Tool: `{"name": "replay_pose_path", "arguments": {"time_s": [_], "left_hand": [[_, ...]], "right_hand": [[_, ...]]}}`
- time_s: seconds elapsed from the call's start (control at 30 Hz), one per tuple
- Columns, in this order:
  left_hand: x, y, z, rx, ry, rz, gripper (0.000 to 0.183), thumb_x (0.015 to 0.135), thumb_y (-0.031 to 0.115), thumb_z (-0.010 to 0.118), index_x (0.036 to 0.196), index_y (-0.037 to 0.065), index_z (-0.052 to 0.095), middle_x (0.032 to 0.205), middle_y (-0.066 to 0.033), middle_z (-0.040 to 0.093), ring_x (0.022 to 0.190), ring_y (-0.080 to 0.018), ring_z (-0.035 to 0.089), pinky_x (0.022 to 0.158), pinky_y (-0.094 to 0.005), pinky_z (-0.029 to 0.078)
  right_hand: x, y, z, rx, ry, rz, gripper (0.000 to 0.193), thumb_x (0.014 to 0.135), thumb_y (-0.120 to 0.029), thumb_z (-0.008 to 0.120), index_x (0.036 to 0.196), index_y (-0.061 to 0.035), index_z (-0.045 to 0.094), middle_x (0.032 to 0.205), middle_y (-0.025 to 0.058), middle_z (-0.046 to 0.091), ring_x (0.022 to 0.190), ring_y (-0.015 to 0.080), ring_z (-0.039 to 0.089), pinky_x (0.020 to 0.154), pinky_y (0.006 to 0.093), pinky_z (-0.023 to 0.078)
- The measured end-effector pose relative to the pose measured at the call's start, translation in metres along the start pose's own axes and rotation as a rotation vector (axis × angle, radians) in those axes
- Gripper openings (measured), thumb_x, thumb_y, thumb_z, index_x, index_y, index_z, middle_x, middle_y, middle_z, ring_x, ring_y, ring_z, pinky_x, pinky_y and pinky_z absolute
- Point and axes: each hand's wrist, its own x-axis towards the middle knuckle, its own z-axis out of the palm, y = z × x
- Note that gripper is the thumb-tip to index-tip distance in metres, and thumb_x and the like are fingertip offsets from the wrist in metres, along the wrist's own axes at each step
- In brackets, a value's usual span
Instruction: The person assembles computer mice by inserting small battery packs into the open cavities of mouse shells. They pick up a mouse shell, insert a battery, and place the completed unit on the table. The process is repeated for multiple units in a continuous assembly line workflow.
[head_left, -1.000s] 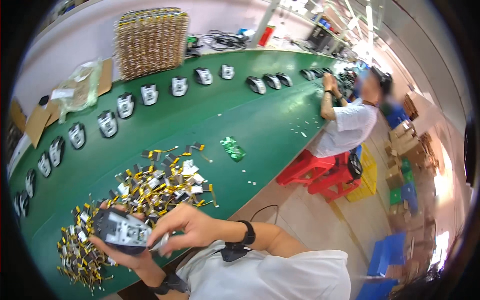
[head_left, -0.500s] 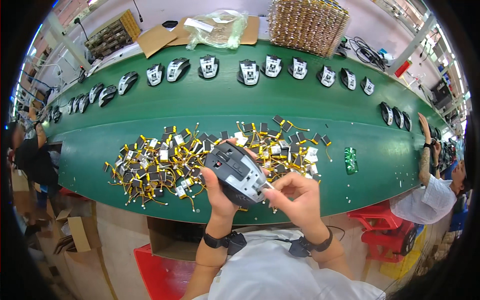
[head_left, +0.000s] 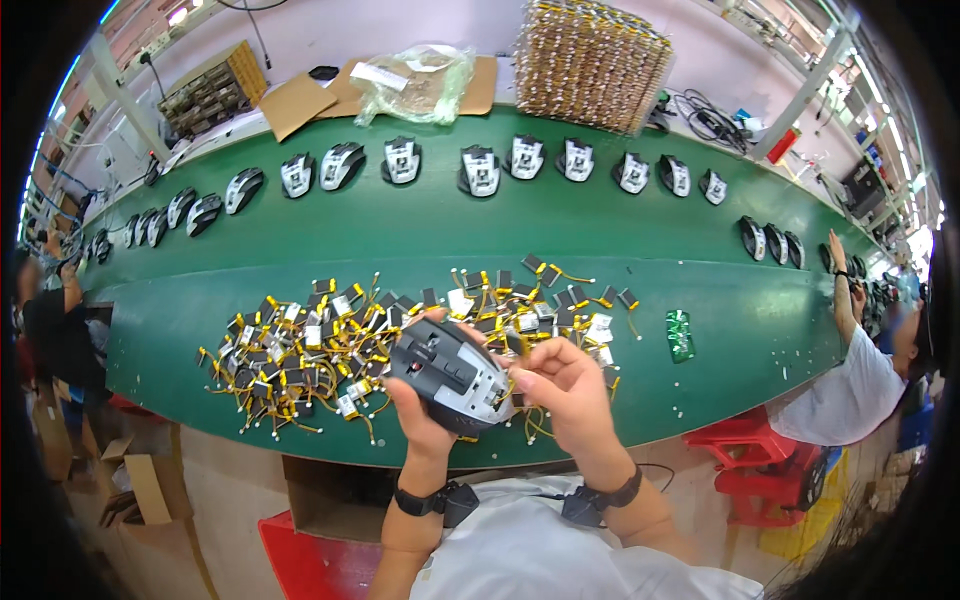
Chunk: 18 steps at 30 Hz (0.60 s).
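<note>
Left hand (head_left: 426,432) grips mouse shell (head_left: 452,368), thumb and fingers on opposite sides, apparently steadying it for right hand (head_left: 572,392); right fingertips close together, pinched item unclear. Batteries (head_left: 313,335) heaped within reach.

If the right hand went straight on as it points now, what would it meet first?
Probably the mouse in the left hand; the right hand looks very near that mouse, though depth is unclear.
</note>
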Motion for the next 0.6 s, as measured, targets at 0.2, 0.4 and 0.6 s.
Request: {"name": "replay_pose_path", "arguments": {"time_s": [0.2, 0.4, 0.6], "left_hand": [[-0.003, 0.002, 0.002, 0.210, 0.041, 0.040, 0.094, 0.083, 0.079, 0.048, 0.138, 0.004, 0.035, 0.112, -0.0184, 0.059, 0.092, -0.0250, 0.065, 0.077, -0.0366, 0.057], [-0.001, 0.001, 0.001, 0.043, 0.090, 0.022, 0.084, 0.092, 0.073, 0.037, 0.140, 0.004, 0.035, 0.112, -0.0190, 0.059, 0.090, -0.0254, 0.065, 0.076, -0.0364, 0.057], [0.004, 0.008, 0.008, -0.241, 0.032, -0.043, 0.084, 0.092, 0.073, 0.035, 0.140, 0.004, 0.036, 0.110, -0.0205, 0.059, 0.086, -0.0339, 0.067, 0.073, -0.0427, 0.058]], "right_hand": [[0.009, 0.004, 0.008, 0.056, 0.024, -0.029, 0.024, 0.089, -0.006, 0.069, 0.110, 0.0000, 0.058, 0.097, 0.0071, 0.068, 0.088, 0.0096, 0.063, 0.072, 0.0216, 0.047], [0.004, 0.002, 0.010, 0.157, -0.042, -0.019, 0.018, 0.092, -0.007, 0.066, 0.107, 0.0003, 0.062, 0.093, 0.0027, 0.065, 0.083, 0.0079, 0.059, 0.075, 0.0220, 0.047], [-0.015, -0.007, 0.016, -0.159, -0.177, -0.226, 0.017, 0.088, 0.000, 0.069, 0.103, 0.0021, 0.061, 0.097, 0.0050, 0.064, 0.087, 0.0083, 0.059, 0.080, 0.0242, 0.048]]}}
